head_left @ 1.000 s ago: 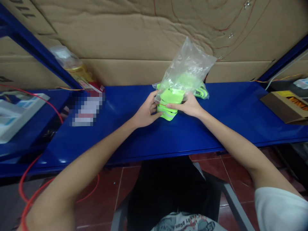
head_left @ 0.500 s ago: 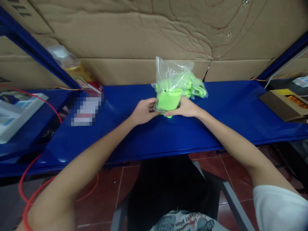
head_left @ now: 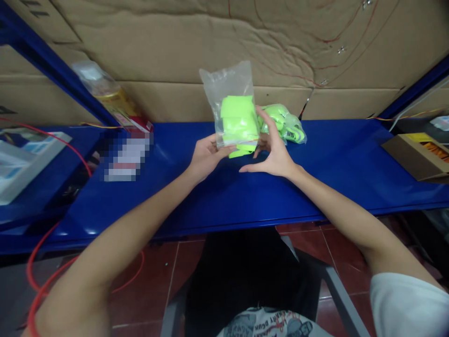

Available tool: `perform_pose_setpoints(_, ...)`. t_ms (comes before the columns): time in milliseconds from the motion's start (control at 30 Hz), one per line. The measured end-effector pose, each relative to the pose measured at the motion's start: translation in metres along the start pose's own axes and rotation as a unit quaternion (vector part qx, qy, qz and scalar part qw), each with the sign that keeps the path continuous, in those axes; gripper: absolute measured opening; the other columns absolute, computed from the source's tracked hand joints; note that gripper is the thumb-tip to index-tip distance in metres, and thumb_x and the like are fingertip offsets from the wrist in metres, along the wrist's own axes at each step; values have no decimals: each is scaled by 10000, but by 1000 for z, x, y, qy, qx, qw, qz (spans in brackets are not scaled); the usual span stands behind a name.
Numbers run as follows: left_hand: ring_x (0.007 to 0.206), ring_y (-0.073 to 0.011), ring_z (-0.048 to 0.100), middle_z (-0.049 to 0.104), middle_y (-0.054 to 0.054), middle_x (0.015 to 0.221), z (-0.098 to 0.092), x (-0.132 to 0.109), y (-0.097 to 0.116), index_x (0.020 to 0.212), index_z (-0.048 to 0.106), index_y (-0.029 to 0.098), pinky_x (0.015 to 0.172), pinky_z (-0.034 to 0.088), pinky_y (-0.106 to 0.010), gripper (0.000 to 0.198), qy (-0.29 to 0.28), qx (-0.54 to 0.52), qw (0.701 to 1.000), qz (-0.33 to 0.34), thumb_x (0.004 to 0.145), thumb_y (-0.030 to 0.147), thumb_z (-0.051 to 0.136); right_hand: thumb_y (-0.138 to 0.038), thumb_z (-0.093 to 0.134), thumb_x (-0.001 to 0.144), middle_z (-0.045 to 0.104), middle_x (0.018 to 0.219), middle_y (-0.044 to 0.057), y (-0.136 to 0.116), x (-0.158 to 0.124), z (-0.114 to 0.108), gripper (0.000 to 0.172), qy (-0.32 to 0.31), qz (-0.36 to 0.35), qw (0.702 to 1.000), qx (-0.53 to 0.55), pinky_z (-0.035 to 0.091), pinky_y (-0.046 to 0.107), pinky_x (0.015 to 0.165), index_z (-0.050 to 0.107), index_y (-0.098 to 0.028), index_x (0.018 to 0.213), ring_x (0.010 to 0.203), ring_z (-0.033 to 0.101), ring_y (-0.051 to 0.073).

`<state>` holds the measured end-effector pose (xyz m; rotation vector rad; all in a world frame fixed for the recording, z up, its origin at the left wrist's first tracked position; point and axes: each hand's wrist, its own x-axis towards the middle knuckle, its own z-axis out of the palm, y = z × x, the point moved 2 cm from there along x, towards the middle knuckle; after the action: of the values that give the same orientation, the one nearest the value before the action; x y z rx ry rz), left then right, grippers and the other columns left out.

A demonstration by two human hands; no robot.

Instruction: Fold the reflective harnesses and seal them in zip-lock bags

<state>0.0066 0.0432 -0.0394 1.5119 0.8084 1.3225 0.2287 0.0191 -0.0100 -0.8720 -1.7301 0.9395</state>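
A clear plastic bag (head_left: 229, 79) stands upright above the blue table, with a folded neon-green fabric item (head_left: 239, 119) inside it. Some of the green sticks out below the bag's lower edge. My left hand (head_left: 206, 157) grips the bag by its lower left corner, thumb in front and fingers behind. To the right of the bag, my right hand (head_left: 275, 152) is spread, thumb apart from the fingers; its fingertips are close to the bag's right side. Behind that hand lie more neon-green items in clear bags (head_left: 293, 128), partly hidden by it.
The blue table (head_left: 189, 206) backs onto a cardboard wall (head_left: 168, 51). A bottle with a yellow and red label (head_left: 115, 103) stands at the left, near a blurred-out patch. An open cardboard box (head_left: 410, 157) sits at the right. A red hose (head_left: 31, 271) loops at lower left.
The bag has risen and tilted to the left, showing more of the green item. My right hand has let go of its lower edge and opened; my left hand keeps its hold.
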Motion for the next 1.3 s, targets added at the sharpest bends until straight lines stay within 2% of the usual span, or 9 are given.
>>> perform_pose_setpoints(67, 949, -241, 818, 843, -117, 1113, 0, 1, -3, 1150, 785, 177, 782, 690, -342, 549, 3, 0, 1000, -14, 788, 559, 943, -470, 1012, 667, 693, 1488, 69, 2, 0, -1, 1006, -12, -40, 999, -21, 658, 335, 765, 582, -298, 1559, 945, 766, 218)
perform_pose_setpoints(133, 865, -232, 817, 841, -105, 1064, -1, 2, -9, 1247, 726, 192, 707, 686, -329, 640, 8, -2, 1000, -29, 783, 575, 944, -500, 927, 792, 793, 1235, 39, 12, 2, 1, 788, -8, -45, 999, -28, 658, 356, 765, 630, -283, 1489, 902, 768, 216)
perform_pose_setpoints(233, 675, -194, 785, 827, -58, 946, -4, 2, -15, 1487, 548, 252, 627, 668, -313, 901, 13, 13, 999, -27, 762, 600, 954, -533, 885, 831, 791, 864, -15, 28, 4, 6, 642, 12, 0, 1000, -7, 651, 358, 718, 656, -255, 1362, 778, 769, 209)
perform_pose_setpoints(333, 608, -174, 757, 811, -32, 875, -1, -3, -11, 1605, 445, 281, 583, 633, -273, 1069, -35, 64, 997, -3, 731, 582, 982, -569, 912, 780, 755, 714, -37, 34, 6, 9, 571, 47, 32, 998, 40, 628, 332, 618, 654, -245, 1174, 664, 769, 205)
perform_pose_setpoints(433, 595, -167, 742, 809, -27, 824, 4, -9, -2, 1509, 600, 263, 551, 608, -255, 865, -57, 102, 993, 13, 778, 554, 958, -569, 940, 741, 734, 661, -46, 32, 7, 8, 528, 78, 37, 994, 60, 605, 313, 556, 631, -255, 1032, 598, 758, 199)
perform_pose_setpoints(567, 482, -130, 668, 794, -17, 719, 5, -10, 2, 1357, 740, 214, 474, 559, -242, 548, -1, 121, 992, 29, 908, 506, 854, -535, 900, 797, 759, 702, -39, 29, 6, 9, 460, 55, 23, 996, 65, 607, 308, 563, 652, -254, 1065, 619, 768, 193)
perform_pose_setpoints(767, 548, -143, 723, 824, -22, 765, -2, -11, 1, 1145, 867, 214, 541, 591, -262, 270, 75, 207, 968, 119, 888, 279, 815, -447, 807, 840, 808, 825, -2, 36, 5, 18, 310, 37, 28, 996, 78, 591, 271, 550, 608, -242, 959, 682, 777, 165)
perform_pose_setpoints(1100, 563, -165, 740, 805, 7, 690, 1, -21, 7, 1169, 874, 262, 591, 580, -279, 329, 44, 307, 930, 199, 870, 204, 751, -459, 807, 821, 737, 727, -33, 38, 8, 17, 316, 65, 51, 996, 36, 522, 285, 435, 557, -277, 887, 522, 667, 153)
perform_pose_setpoints(1300, 552, -173, 732, 747, 36, 598, 6, -23, 11, 1211, 835, 258, 614, 572, -276, 343, 36, 335, 929, 153, 873, 280, 784, -537, 814, 863, 667, 577, -61, 36, 11, 9, 347, 60, 45, 997, 9, 491, 271, 422, 647, -255, 977, 442, 620, 149)
